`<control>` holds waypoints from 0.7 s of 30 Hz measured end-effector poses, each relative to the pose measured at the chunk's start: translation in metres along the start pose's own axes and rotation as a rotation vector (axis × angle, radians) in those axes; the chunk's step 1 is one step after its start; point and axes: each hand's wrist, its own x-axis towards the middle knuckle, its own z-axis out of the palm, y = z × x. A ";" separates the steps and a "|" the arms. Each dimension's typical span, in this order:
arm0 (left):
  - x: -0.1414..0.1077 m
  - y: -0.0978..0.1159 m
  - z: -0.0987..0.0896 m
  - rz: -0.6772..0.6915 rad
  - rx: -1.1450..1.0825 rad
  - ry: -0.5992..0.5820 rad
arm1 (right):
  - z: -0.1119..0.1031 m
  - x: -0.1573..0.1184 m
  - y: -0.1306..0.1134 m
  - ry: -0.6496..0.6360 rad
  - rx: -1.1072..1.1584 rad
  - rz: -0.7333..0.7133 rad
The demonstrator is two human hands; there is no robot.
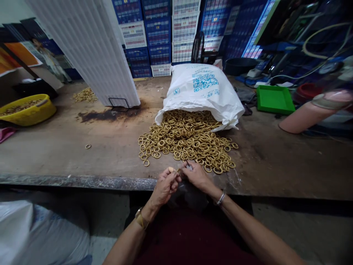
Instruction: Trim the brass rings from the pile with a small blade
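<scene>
At the table's front edge, my left hand (165, 186) is closed in a pinch. A small piece of a brass-coloured ring (178, 170) shows at its fingertips, mostly hidden by the fingers. Close beside it, my right hand (199, 178) is closed around a thin dark tool (188, 164), perhaps a small blade; its kind is not clear. Just beyond both hands spreads a pile of brass-coloured rings (190, 141), spilling from the mouth of a white woven sack (184, 84) that lies on its side.
One loose ring (88, 146) lies to the left on the wooden table (110, 158). A tall white ribbed panel (93, 51) stands behind it, near a yellow basin (30, 112) of rings. Rightward are a green tray (275, 99) and a pink cylinder (306, 114). Stacked crates (158, 33) line the back.
</scene>
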 end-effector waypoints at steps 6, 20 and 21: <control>0.002 -0.006 -0.006 0.090 0.098 0.004 | 0.000 -0.008 0.004 -0.117 -0.401 -0.323; -0.001 -0.005 -0.004 0.060 0.152 0.044 | -0.002 -0.009 0.005 -0.114 -0.735 -0.288; -0.003 -0.003 -0.003 0.054 0.145 0.034 | -0.003 -0.006 0.006 -0.087 -0.784 -0.259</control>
